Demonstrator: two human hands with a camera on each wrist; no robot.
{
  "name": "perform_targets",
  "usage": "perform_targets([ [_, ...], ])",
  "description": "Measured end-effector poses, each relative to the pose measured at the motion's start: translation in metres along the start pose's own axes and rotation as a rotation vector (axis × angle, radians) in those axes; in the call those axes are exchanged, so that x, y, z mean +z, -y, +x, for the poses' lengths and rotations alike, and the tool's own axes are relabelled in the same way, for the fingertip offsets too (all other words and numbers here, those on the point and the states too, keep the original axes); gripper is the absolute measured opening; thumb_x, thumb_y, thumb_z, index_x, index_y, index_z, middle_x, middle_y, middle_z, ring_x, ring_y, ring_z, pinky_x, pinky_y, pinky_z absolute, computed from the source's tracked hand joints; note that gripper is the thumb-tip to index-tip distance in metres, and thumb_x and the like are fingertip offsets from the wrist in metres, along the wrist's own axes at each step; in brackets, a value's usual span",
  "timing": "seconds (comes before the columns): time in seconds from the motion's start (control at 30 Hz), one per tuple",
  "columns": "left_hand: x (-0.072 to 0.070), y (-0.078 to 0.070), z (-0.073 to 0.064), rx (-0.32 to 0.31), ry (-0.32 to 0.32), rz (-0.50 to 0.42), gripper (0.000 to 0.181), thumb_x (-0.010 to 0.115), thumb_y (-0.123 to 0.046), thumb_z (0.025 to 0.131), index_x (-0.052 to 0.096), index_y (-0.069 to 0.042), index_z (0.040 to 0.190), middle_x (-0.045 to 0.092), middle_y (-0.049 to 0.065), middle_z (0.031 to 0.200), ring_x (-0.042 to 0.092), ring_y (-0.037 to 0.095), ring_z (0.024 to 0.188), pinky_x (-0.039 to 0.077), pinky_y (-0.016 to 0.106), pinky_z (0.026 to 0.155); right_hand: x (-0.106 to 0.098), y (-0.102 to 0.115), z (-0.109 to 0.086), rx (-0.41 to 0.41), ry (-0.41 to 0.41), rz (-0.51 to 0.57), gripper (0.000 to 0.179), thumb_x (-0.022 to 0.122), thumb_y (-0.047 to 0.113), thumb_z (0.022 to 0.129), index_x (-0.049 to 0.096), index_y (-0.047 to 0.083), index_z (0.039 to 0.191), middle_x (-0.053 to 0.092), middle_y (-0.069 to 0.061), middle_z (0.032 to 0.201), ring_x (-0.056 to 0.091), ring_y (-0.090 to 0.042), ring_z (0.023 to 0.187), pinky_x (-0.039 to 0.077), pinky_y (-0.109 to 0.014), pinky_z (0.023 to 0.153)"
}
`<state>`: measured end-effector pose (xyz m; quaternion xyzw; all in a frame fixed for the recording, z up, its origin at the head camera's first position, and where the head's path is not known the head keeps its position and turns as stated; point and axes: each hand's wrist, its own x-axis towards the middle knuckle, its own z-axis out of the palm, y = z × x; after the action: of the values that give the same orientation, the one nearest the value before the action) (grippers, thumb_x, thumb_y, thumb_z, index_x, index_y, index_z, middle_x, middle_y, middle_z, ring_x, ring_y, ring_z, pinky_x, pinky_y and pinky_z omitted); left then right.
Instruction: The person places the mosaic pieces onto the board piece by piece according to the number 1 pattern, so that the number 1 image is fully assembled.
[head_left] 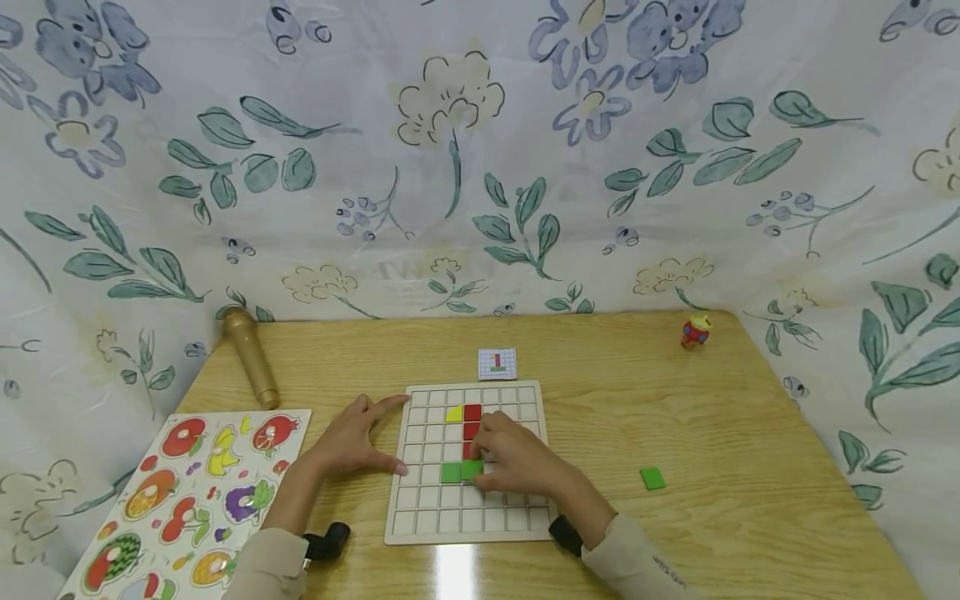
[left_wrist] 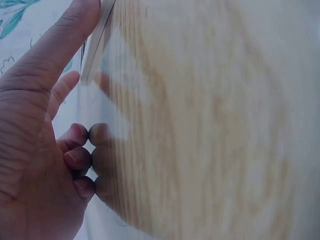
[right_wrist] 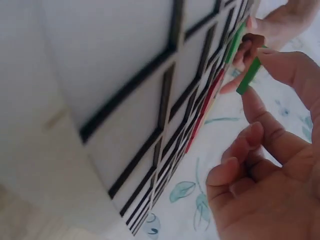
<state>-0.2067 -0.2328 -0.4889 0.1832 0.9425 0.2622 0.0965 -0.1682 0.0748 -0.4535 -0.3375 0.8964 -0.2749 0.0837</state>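
My right hand point(head_left: 513, 458) pinches a green square tile point(right_wrist: 250, 75) between thumb and index finger, low over the white grid board point(head_left: 420, 522). Its other fingers curl in toward the palm. On the board, a green tile point(head_left: 451, 472) lies left of the held one. A column of red tiles point(head_left: 472, 412) runs upward, partly hidden by my right fingers. Left of the top red tile sits a yellow piece point(head_left: 454, 413) with one slanted side. My left hand point(head_left: 348, 442) spreads thumb and index finger along the board's left edge, touching it.
Behind the board lies a small printed card point(head_left: 497, 363) showing a coloured grid figure. A loose green tile point(head_left: 652, 478) is on the table at right. A fruit puzzle board point(head_left: 217, 492) and a tan cylinder point(head_left: 251, 358) occupy the left. A small red-and-yellow toy point(head_left: 696, 332) stands at back right.
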Motion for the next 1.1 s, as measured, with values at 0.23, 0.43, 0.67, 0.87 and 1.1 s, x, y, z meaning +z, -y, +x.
perform_targets([
  [0.23,0.0006,0.0009,0.0006,0.001,-0.002,0.008,0.111,0.088,-0.064,0.054,0.044,-0.030,0.150,0.037,0.003,0.090,0.034,0.017,0.077,0.029,0.031,0.066,0.0040,-0.0002,0.0009,0.010,0.003,-0.097,0.021,0.083,0.025,0.078,0.073,0.012,0.091,0.051,0.006,0.092,0.042,-0.009,0.088,0.041,-0.020,0.076],
  [0.43,0.0002,0.0002,0.0009,-0.003,0.000,0.003,0.111,0.088,-0.065,0.054,0.044,-0.031,0.150,0.038,0.003,0.090,0.034,0.017,0.077,0.030,0.031,0.067,0.0055,-0.0012,0.0018,0.029,0.021,-0.122,0.016,0.081,0.023,0.079,0.072,0.013,0.088,0.049,0.008,0.090,0.041,-0.009,0.087,0.040,-0.022,0.075],
  [0.67,-0.0009,-0.0002,0.0007,-0.004,-0.001,0.007,0.111,0.088,-0.064,0.054,0.044,-0.030,0.150,0.037,0.003,0.090,0.034,0.017,0.076,0.030,0.031,0.066,0.0054,-0.0005,0.0023,0.041,0.025,-0.121,0.017,0.082,0.025,0.080,0.072,0.013,0.089,0.051,0.008,0.091,0.043,-0.009,0.088,0.042,-0.023,0.079],
  [0.87,-0.0011,0.0000,0.0002,-0.001,-0.001,0.011,0.111,0.088,-0.063,0.055,0.044,-0.030,0.150,0.037,0.004,0.089,0.033,0.017,0.076,0.029,0.031,0.066,0.0044,0.0010,0.0022,0.046,0.019,-0.108,0.021,0.083,0.027,0.081,0.073,0.012,0.091,0.052,0.006,0.093,0.044,-0.009,0.091,0.043,-0.024,0.081],
  [1.1,-0.0011,-0.0010,-0.0001,-0.001,0.005,0.009,0.111,0.088,-0.063,0.055,0.044,-0.029,0.150,0.038,0.004,0.090,0.034,0.017,0.076,0.030,0.031,0.066,0.0031,0.0012,-0.0015,0.050,-0.002,-0.031,0.030,0.084,0.033,0.080,0.071,0.012,0.097,0.054,0.002,0.095,0.044,-0.010,0.091,0.043,-0.024,0.081],
])
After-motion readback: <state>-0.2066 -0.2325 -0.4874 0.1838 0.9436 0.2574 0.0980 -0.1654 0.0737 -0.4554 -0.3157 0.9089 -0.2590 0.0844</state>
